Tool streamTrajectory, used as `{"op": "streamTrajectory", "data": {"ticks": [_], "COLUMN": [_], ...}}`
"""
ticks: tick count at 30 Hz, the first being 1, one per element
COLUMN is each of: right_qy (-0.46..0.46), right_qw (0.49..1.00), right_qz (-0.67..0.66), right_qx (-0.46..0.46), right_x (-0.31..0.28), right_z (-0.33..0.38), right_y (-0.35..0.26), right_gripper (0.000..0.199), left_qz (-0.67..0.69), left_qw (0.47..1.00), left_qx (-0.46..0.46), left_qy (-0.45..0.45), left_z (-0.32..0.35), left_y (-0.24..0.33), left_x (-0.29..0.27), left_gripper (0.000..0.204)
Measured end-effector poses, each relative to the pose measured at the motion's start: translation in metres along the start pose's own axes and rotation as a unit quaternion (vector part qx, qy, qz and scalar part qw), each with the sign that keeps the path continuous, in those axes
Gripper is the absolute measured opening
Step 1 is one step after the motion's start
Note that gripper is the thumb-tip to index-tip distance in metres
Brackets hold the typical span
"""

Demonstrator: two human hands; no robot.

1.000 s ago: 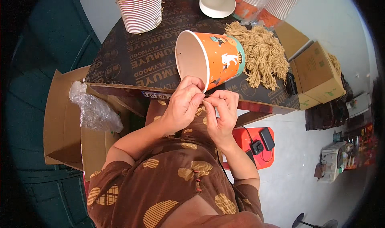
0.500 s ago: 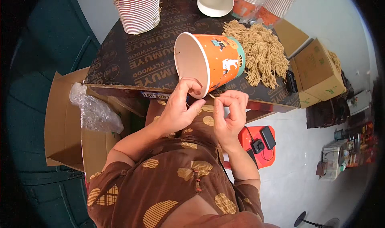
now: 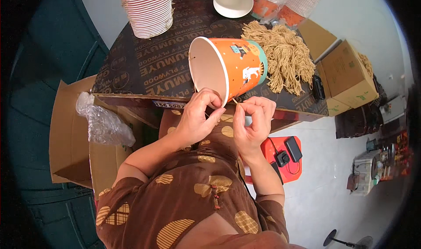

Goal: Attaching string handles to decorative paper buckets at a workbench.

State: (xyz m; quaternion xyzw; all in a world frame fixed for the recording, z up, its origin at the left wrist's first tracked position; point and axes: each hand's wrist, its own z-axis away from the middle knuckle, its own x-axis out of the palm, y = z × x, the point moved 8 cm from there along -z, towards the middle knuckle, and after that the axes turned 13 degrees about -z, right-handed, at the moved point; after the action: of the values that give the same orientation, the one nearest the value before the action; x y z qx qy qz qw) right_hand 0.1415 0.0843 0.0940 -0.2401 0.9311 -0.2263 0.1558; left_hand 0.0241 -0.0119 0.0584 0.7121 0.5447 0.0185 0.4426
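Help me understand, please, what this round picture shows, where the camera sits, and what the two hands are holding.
The picture comes from a wide fisheye camera worn on a person's head, looking down, so straight edges bend and the person's own brown patterned clothing fills the bottom. There is no machine, only two bare hands. The left hand grips the rim of an orange paper bucket that lies tilted on its side at the edge of a dark board table. The right hand pinches a thin tan string beside the rim. On the table also lie a heap of tan cords, a stack of paper cups and a white bucket. Cardboard boxes stand beside it.
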Motion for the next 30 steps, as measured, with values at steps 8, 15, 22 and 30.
{"op": "streamTrajectory", "data": {"ticks": [8,15,22,30], "right_qy": [-0.001,-0.001,-0.008,-0.013], "right_qw": [1.0,1.0,1.0,1.0], "right_qz": [0.002,0.005,0.004,0.016], "right_qx": [-0.001,-0.002,-0.001,-0.001], "right_x": [0.003,0.005,0.008,0.004], "right_z": [-0.001,0.0,0.001,0.008], "right_y": [0.001,0.003,0.002,0.003], "right_gripper": [0.022,0.021,0.02,0.02], "left_qz": [0.0,-0.002,0.14,-0.026], "left_qw": [1.0,1.0,0.988,0.993], "left_qx": [0.003,0.009,-0.065,0.097], "left_qy": [0.001,-0.006,0.006,-0.058], "left_z": [0.0,0.002,0.002,-0.016], "left_y": [0.003,0.001,0.0,0.019], "left_x": [-0.001,0.002,0.0,0.005], "left_gripper": [0.021,0.021,0.033,0.02]}}
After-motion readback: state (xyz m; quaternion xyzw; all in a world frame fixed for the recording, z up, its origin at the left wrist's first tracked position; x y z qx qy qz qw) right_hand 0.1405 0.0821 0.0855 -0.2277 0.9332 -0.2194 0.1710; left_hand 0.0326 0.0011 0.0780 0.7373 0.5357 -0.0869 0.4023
